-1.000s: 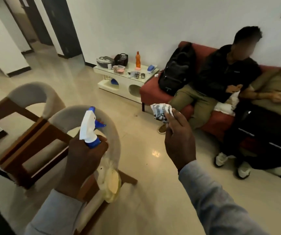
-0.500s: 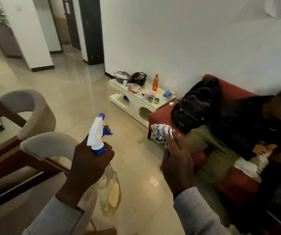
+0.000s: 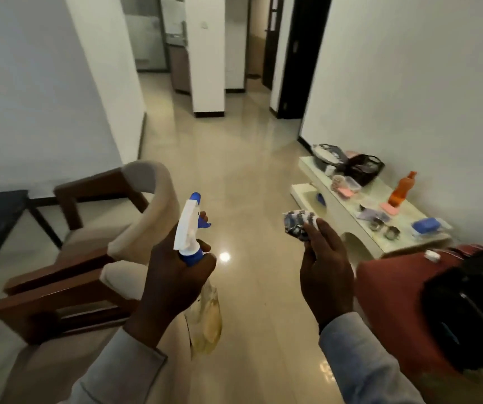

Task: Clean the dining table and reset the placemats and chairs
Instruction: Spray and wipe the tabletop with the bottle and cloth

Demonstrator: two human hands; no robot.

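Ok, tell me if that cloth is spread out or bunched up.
Bunched up. The cloth sits as a crumpled wad pinched at the fingertips of the right hand, with no loose edge hanging down.

You see a glossy beige tiled floor [image 3: 234, 176], a clear plastic spray bottle [image 3: 204, 322], and brown wooden chairs with cream cloth padding [image 3: 94, 246].

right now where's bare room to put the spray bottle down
Bare patch on the white side table: its near left end, between the pink-lidded tubs and metal cups. Far end crowded by baskets. The chair seat is free too.
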